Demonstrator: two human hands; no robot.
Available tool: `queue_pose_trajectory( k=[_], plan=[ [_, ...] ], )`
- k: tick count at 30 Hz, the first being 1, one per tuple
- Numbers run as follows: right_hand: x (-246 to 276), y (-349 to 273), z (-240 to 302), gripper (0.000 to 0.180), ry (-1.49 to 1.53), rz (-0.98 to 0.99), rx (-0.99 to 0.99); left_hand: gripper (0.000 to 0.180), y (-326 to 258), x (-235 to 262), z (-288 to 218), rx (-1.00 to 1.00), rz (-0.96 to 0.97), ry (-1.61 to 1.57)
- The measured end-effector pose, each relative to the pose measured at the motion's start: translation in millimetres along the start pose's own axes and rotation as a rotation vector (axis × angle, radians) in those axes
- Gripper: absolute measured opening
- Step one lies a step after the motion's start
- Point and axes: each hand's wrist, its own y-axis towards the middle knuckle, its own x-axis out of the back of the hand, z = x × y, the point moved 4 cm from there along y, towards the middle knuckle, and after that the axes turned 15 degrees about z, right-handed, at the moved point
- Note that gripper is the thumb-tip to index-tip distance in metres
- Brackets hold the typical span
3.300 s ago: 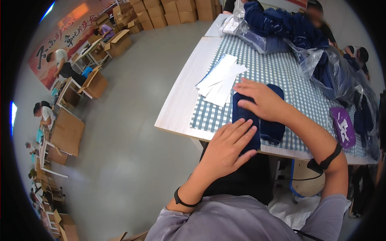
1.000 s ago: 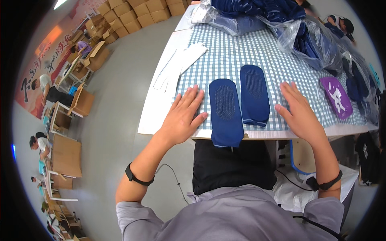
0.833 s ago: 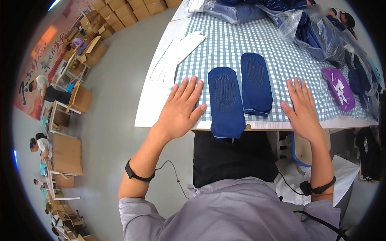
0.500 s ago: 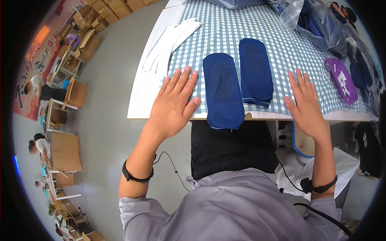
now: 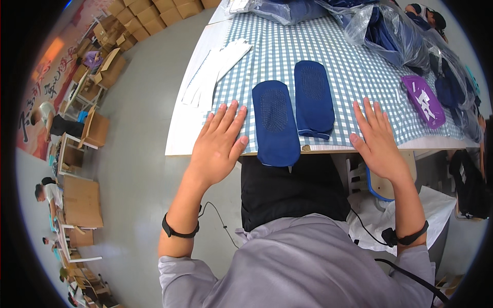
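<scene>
Brown cardboard boxes (image 5: 162,13) stand stacked beyond the grey floor (image 5: 144,128) of our room, and we see other people (image 5: 67,127) along the far left. Before us, a blue-and-white checked cloth (image 5: 344,66) covers most of a pale worktop (image 5: 179,141). On it we have a left sock (image 5: 277,128) and a right sock (image 5: 314,102), both navy, laid flat side by side with dotted soles up. The left one sits closer to us, its end jutting past the front edge; the right one lies farther in, wholly on the cloth. Our left hand (image 5: 218,146) is palm down beside the left sock, fingers spread wide and gripping nothing. Our right hand (image 5: 377,138) is likewise spread, near the right sock but apart from it. Beyond our left fingertips, white strips (image 5: 213,74) overlap loosely. To our right lies a purple oval item (image 5: 423,102) with white patches, near clear plastic bags (image 5: 390,43) of navy cloth goods.
</scene>
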Motion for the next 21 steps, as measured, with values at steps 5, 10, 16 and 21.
queue_pose_trajectory(
  k=[5, 10, 16, 21],
  plan=[
    [28.6, 9.8, 3.1, 0.076, -0.01, 0.181, -0.002, 0.064, -0.6, -2.3, 4.7, 0.019, 0.03, -0.047],
    [87.9, 90.3, 29.2, 0.063, 0.218, 0.053, 0.336, 0.053, -4.8, 2.8, -7.9, -0.05, -0.217, -0.093],
    [76.9, 202.5, 18.1, 0.048, 0.144, -0.017, 0.295, 0.051, -21.1, -0.3, -75.9, -0.348, -0.357, -0.28],
    [86.4, 199.5, 25.9, 0.064, 0.443, 0.035, 0.313, 0.055, -27.7, -21.3, -74.4, -0.318, -0.484, -0.232]
  ],
)
